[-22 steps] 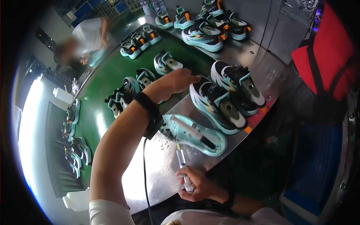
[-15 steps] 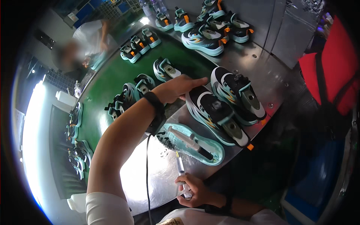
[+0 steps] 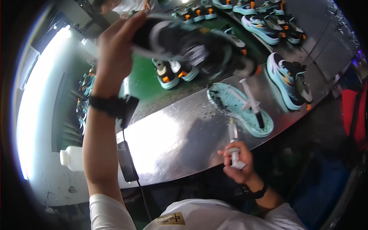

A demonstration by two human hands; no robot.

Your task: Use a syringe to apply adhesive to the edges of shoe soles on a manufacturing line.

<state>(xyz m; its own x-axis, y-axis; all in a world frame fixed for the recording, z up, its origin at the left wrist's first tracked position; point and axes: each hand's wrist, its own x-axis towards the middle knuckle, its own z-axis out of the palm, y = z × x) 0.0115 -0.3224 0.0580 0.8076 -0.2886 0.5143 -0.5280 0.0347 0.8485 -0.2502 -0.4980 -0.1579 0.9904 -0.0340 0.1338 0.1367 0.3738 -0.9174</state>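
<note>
Raised at the upper left, my left hand (image 3: 118,53) grips the toe end of a black, white and teal sneaker (image 3: 184,46), which is smeared by motion and tilted over the table. Lower right, my right hand (image 3: 240,163) is closed round a clear syringe (image 3: 233,132) whose thin tip points away from me. Just beyond that tip lies a teal shoe sole (image 3: 229,96), with dark crumbs in and around its left end. A second syringe (image 3: 251,100), with a black end, rests across the sole. Another sneaker (image 3: 285,82) stands to the right of it.
Several sneakers (image 3: 264,28) stand along the far side, some on a green belt (image 3: 147,94). A metal table edge (image 3: 191,174) curves before me. A white bottle (image 3: 73,158) and a black box with a cable (image 3: 127,161) are at left. Another person (image 3: 134,7) is beyond.
My left hand has taken a sneaker from the right side of the table and lifted it up and to the left. My right hand still holds the syringe; the whole view has shifted.
</note>
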